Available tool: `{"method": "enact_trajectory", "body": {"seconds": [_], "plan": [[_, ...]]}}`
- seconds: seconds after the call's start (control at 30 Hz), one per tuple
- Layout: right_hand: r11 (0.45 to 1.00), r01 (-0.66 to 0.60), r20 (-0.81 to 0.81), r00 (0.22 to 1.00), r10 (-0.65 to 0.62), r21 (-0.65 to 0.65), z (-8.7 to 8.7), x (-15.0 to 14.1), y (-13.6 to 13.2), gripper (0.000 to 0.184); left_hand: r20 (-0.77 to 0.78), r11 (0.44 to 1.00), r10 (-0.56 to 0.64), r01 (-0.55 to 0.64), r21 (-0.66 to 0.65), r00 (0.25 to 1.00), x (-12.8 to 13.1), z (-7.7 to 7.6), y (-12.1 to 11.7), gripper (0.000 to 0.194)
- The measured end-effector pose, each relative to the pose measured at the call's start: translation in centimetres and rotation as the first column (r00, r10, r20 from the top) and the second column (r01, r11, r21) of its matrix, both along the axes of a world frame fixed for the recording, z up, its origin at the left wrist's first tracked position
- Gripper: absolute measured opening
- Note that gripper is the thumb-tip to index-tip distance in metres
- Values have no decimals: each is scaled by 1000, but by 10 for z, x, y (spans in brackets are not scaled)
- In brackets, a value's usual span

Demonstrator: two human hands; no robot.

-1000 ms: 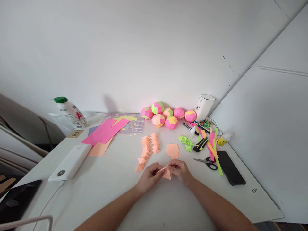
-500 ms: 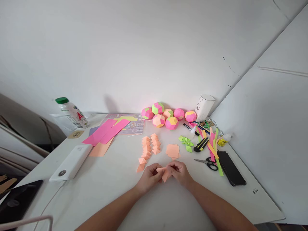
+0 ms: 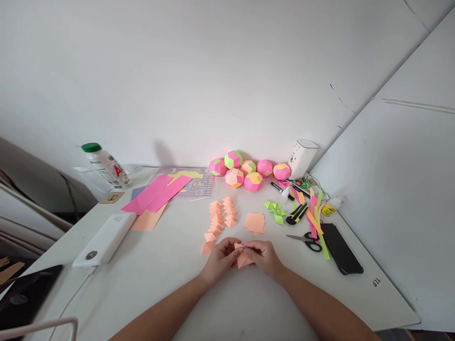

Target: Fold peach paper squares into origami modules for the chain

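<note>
Near the front of the white table, my left hand (image 3: 222, 259) and my right hand (image 3: 263, 257) pinch one piece of peach paper (image 3: 242, 260) between them. The paper is partly folded, with a point toward me, and my fingers cover its sides. Just beyond it lies a stack of flat peach paper squares (image 3: 255, 222). To the left of the stack stand two rows of folded peach paper units, a longer row (image 3: 215, 222) and a shorter row (image 3: 229, 212). Several folded green paper units (image 3: 275, 209) lie to its right.
Multicoloured paper balls (image 3: 234, 178) sit against the wall. On the right are scissors (image 3: 306, 240), a utility knife (image 3: 297, 214), paper strips (image 3: 314, 215), a glue bottle (image 3: 331, 206) and a black phone (image 3: 341, 248). On the left are paper sheets (image 3: 170, 193), a white power bank (image 3: 104, 240) and a bottle (image 3: 106, 166).
The peach paper has been turned and pressed between my fingers, so a broader folded face shows. My right hand has shifted slightly toward the left hand.
</note>
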State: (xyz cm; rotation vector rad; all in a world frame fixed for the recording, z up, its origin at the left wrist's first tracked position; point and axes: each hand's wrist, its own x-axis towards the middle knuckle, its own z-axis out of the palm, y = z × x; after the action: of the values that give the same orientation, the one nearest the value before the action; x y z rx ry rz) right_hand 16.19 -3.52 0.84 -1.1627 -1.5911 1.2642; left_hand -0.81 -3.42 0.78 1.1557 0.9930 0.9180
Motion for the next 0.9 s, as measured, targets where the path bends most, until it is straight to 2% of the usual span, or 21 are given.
{"method": "enact_trajectory", "body": {"seconds": [0.17, 0.4, 0.6, 0.73, 0.9], "plan": [[999, -31, -36, 999, 30, -40, -2, 0, -1, 29, -36, 1000, 24, -24, 0, 999, 0, 1, 0, 37], [996, -65, -54, 997, 61, -60, -4, 2, 2, 28, 41, 1000, -24, 24, -12, 999, 1, 1, 1, 32], [992, -106, -54, 993, 102, -75, -3, 4, 3, 29, 36, 1000, -23, 24, -19, 999, 1, 2, 1, 32], [991, -108, -59, 993, 103, -84, 0, 3, 3, 30, 39, 999, -38, 38, -7, 999, 1, 6, 0, 33], [990, -104, -82, 992, 97, -96, 1, 3, 2, 30, -7, 999, 25, -26, -36, 1000, 0, 14, -2, 30]]}}
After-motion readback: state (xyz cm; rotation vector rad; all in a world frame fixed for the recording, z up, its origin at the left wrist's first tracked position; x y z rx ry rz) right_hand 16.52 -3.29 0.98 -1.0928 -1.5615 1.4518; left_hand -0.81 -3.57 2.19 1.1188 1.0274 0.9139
